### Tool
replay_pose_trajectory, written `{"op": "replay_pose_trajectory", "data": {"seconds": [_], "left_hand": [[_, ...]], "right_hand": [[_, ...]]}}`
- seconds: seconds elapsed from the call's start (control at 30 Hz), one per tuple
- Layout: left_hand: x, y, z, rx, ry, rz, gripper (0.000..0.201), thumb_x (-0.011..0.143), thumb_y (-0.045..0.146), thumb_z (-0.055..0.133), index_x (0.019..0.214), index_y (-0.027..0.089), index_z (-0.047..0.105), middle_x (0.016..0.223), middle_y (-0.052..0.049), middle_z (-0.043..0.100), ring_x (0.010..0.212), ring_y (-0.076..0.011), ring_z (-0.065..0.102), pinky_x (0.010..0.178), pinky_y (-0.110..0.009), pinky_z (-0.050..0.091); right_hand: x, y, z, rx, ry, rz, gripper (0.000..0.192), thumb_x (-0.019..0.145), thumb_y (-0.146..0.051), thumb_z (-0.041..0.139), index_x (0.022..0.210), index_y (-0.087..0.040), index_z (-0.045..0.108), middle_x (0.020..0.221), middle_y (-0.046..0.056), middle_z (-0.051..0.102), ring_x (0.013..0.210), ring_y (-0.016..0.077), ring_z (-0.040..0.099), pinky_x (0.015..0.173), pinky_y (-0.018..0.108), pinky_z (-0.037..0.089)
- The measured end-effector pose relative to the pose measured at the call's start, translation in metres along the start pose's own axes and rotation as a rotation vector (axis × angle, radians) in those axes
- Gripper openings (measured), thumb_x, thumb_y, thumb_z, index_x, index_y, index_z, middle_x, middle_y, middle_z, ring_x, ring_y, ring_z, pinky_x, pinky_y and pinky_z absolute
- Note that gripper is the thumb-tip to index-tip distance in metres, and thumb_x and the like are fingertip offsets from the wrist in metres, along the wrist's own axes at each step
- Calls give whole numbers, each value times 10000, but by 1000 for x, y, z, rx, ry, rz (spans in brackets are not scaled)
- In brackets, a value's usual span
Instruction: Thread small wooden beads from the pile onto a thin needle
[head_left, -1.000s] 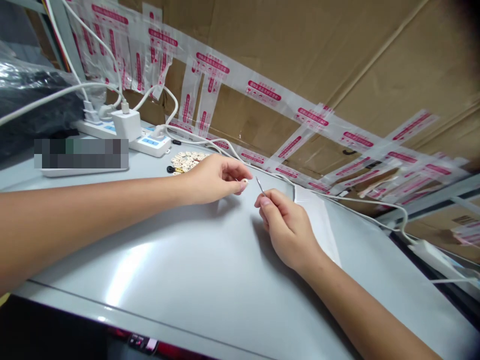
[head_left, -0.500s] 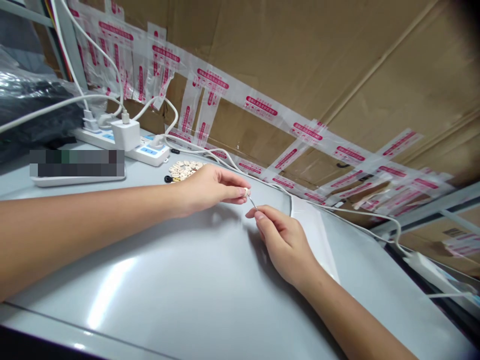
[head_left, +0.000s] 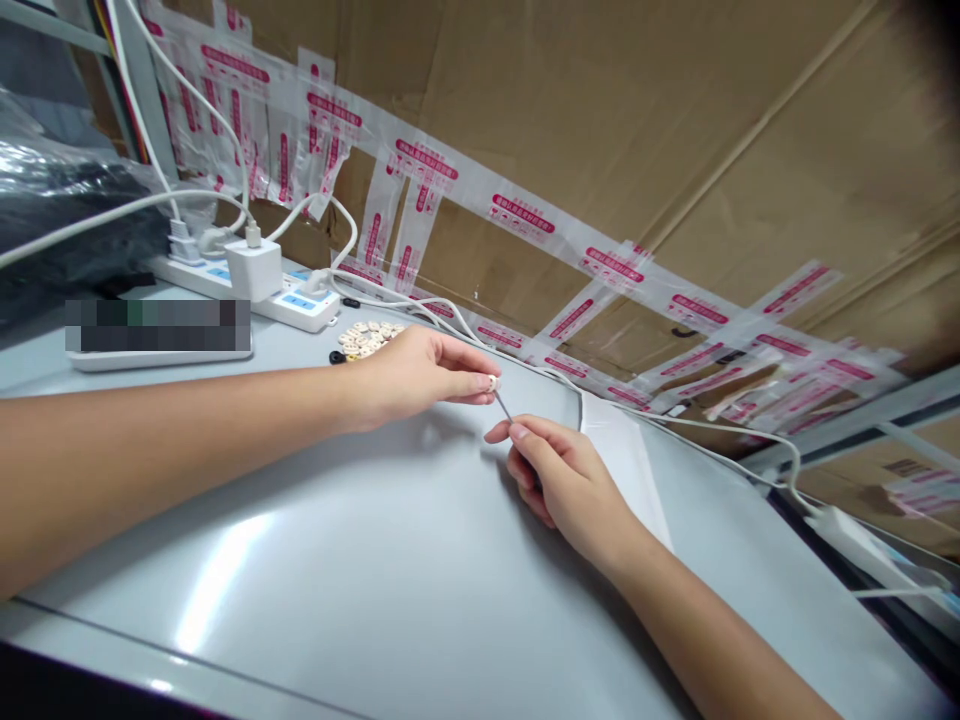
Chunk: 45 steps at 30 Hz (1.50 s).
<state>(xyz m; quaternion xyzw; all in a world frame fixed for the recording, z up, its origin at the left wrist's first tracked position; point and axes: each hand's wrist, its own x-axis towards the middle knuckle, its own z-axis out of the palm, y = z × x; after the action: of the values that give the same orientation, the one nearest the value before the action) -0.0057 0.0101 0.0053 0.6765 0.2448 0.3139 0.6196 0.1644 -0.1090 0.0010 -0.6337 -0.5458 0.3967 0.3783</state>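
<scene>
Over the table's middle, my left hand (head_left: 420, 377) pinches a small round cream-coloured piece (head_left: 493, 384) between thumb and fingers. Just right of it, my right hand (head_left: 562, 472) grips a thin screwdriver (head_left: 504, 405). Its metal shaft points up and left, and the tip meets the piece; whether it sits in a hole I cannot tell. Part of the dark handle shows below my curled fingers, while the index finger stretches out near the shaft. Behind my left wrist lies a cluster of similar cream pieces (head_left: 364, 338), partly covered by that hand. A black round piece (head_left: 337, 357) lies beside them.
A white power strip (head_left: 307, 308) with plugs and cables stands at the back left, behind a blurred-out device on a white base (head_left: 161, 362). White paper (head_left: 630, 465) lies right of my hands. Taped cardboard (head_left: 517, 270) walls the back edge. Another power strip (head_left: 870, 550) is far right.
My right hand has turned slightly, its fingers have shifted around the screwdriver, and the dark handle now shows. My left hand keeps its pinch in nearly the same place.
</scene>
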Motion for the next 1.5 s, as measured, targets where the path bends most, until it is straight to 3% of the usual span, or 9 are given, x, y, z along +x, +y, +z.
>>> {"op": "replay_pose_trajectory", "data": {"seconds": [0.2, 0.5, 0.67, 1.0, 1.5], "left_hand": [[0, 0, 1, 108, 19, 59, 171, 790, 204, 734, 957, 174, 755, 931, -55, 786, 895, -169, 735, 878, -328, 582], [0, -1, 2, 189, 41, 75, 181, 759, 200, 751, 939, 194, 764, 892, -29, 786, 841, -161, 735, 833, -312, 589], [-1, 0, 6, 271, 32, 150, 175, 744, 222, 759, 917, 198, 772, 891, -25, 780, 855, -174, 726, 829, -327, 586], [-1, 0, 4, 151, 32, 116, 166, 778, 213, 749, 933, 154, 744, 871, -39, 776, 808, -152, 729, 785, -293, 592], [-5, 5, 14, 287, 173, 196, 141, 746, 155, 744, 885, 158, 768, 849, -35, 785, 813, -170, 732, 775, -312, 593]], "right_hand": [[0, -3, 1, 103, -51, 59, 350, 886, -491, 528, 991, -173, 627, 538, -88, 383, 389, 69, 265, 357, 207, 198], [0, 1, 0, 103, -76, 35, 343, 926, -469, 523, 1072, -176, 622, 539, -96, 375, 402, 64, 255, 361, 199, 199], [-1, -1, 1, 85, -83, 3, 321, 934, -464, 521, 1039, -181, 629, 558, -90, 371, 413, 64, 264, 364, 199, 196], [-1, -1, 2, 100, -59, 16, 290, 947, -419, 499, 1055, -175, 614, 532, -97, 366, 401, 54, 258, 361, 185, 199], [-1, 0, 6, 114, -14, -6, 303, 942, -427, 499, 1056, -167, 605, 533, -97, 363, 397, 48, 264, 356, 183, 200]]}}
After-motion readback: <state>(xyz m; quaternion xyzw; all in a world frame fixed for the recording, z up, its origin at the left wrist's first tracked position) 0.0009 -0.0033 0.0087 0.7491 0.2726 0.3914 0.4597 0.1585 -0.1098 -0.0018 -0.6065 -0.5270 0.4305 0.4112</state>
